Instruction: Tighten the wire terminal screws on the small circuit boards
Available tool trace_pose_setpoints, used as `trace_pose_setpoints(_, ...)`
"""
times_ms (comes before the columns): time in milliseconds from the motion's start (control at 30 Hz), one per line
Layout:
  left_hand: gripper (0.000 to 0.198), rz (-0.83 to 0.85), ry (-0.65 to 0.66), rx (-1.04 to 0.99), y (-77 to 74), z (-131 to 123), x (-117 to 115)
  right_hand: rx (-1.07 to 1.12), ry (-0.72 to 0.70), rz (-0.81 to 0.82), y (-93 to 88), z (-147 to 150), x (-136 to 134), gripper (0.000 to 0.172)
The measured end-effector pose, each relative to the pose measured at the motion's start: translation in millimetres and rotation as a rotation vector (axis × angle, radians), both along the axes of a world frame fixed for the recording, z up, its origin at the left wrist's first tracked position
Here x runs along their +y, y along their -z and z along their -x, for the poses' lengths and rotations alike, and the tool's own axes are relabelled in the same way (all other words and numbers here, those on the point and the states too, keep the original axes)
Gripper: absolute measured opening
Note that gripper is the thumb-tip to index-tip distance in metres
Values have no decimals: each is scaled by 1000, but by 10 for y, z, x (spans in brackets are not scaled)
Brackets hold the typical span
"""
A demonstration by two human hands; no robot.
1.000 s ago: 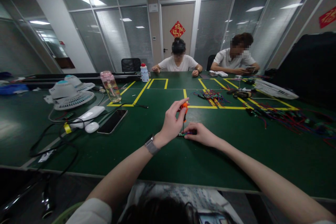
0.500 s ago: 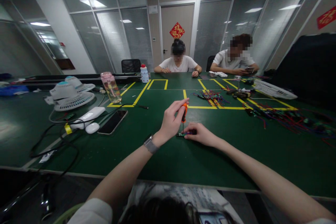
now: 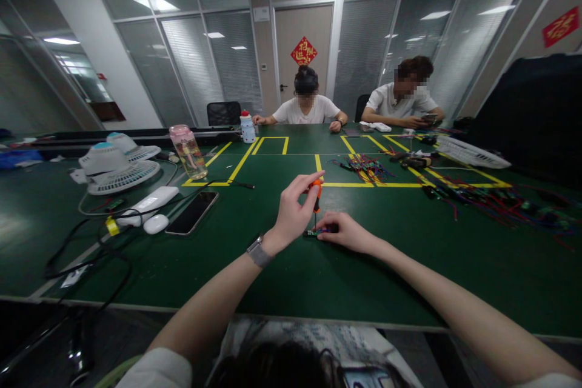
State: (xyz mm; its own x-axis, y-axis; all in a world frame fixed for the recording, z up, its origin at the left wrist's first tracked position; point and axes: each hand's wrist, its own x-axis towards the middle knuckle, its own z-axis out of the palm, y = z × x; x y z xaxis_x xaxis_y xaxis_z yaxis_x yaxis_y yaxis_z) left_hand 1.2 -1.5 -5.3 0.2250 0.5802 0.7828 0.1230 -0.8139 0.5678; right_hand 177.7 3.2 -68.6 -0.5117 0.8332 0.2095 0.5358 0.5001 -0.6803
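Centrally, left hand (image 3: pixel 293 212) fingers grasp an upright orange screwdriver (image 3: pixel 317 195), right hand (image 3: pixel 349 234) fingers pinch a circuit board (image 3: pixel 310 234), in from the near edge of the table (image 3: pixel 327 291).

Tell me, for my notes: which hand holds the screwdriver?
The left hand, with the watch, holds the screwdriver; the watchless right hand holds the green board.

My right hand (image 3: pixel 346 234) covers part of the green board (image 3: pixel 310 233), left hand (image 3: pixel 294 206) hides some of the orange screwdriver (image 3: pixel 317 199), where they meet's too tiny to tell.
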Motion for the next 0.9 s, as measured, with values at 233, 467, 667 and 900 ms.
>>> trace_pose_setpoints(233,27,11,-44,13,-14,11,13,-2,6,10,-9,-3,1,17)
trace_pose_setpoints(467,22,70,-18,-50,0,1,30,-6,-5,19,-19,-6,-10,19)
trace_pose_setpoints(667,30,86,31,-21,-19,15,52,-5,-5,10,-15,-5,-7,19)
trace_pose_setpoints(900,22,82,-29,-48,-9,12,70,-19,9,21,-16,-8,-7,19)
